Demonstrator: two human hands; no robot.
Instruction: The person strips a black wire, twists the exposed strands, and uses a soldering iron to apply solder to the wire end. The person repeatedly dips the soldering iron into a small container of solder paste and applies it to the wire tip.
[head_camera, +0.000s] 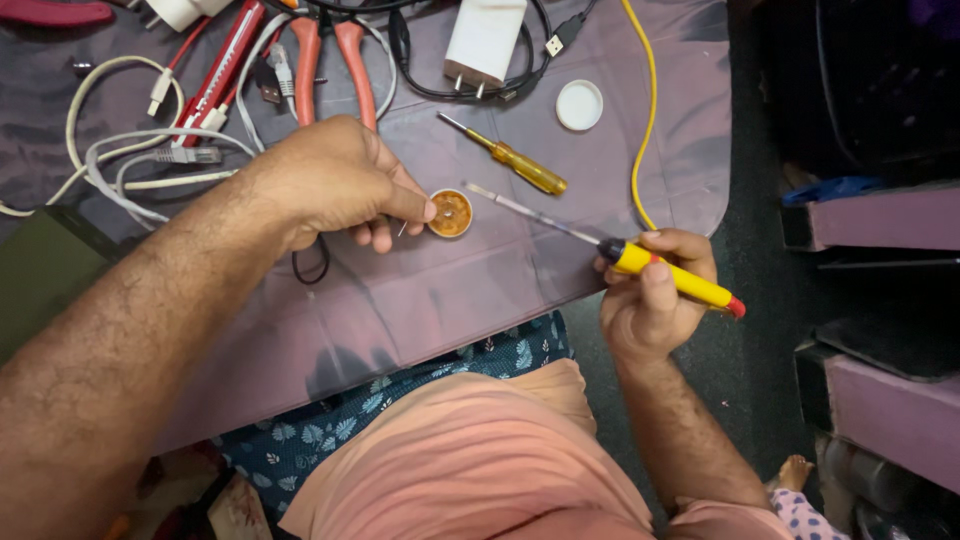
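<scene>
My right hand (652, 290) grips the yellow handle of a soldering iron (672, 275), whose long metal tip points left toward a small round tin (451, 213) of brownish paste on the purple cloth. Over a black wire (312, 262), my left hand (335, 185) has its fingers curled; thumb and forefinger pinch a thin wire end right beside the tin. The iron's tip stops just right of and above the tin, not touching it.
A yellow-handled screwdriver (510, 157) lies above the tin. A white tin lid (580, 105), a white charger (485, 42), a yellow cord (645, 120), red-handled pliers (335, 60), a red cutter (220, 70) and white cables (130, 160) crowd the table's far side. Shelves stand at right.
</scene>
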